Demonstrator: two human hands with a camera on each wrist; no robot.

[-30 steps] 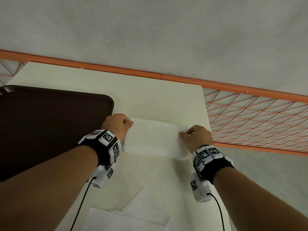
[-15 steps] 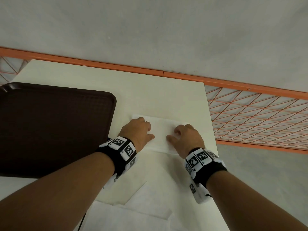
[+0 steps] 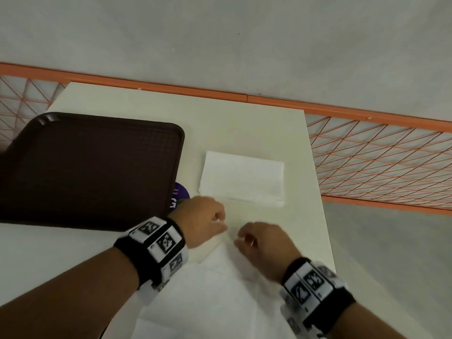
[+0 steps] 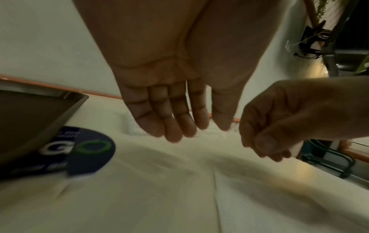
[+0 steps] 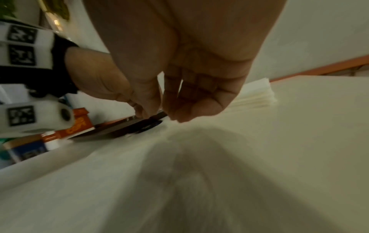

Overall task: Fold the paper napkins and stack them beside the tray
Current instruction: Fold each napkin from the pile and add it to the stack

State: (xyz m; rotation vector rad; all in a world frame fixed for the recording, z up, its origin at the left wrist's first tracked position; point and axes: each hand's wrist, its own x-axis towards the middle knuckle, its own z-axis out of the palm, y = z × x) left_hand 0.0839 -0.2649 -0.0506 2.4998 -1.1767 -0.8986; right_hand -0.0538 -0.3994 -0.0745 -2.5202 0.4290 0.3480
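1. The left hand [image 3: 203, 220] is hovering above the tabletop [image 3: 244, 128] with its fingers [image 4: 173, 126] relaxed, nearly straight and holding nothing.
2. The right hand [image 3: 263, 243] is hanging just beside the left, fingers [image 5: 191, 108] loosely curled; no paper is showing between them, though motion blur is limiting certainty.
3. The folded napkin stack [image 3: 243, 178] is lying beyond both sets of fingers, apart from them, just beside the brown tray [image 3: 88, 167], which is sitting to the left of the left fingers.
4. The unfolded napkins [image 3: 215, 297] are lying directly beneath and behind the fingers, toward the person; the far corner of the top sheet is sitting just under the fingertips.
5. A round purple sticker [image 3: 179, 195] is showing just ahead of the left fingers, partly under the tray edge.
6. Handling judgement: the sheets appear thin, light, limp and easily torn or creased, and likely to cling together.
7. Recommended hold: pinching the top sheet alone at its two far corners, one per hand, and lifting gently so the sheets below are not dragging along.
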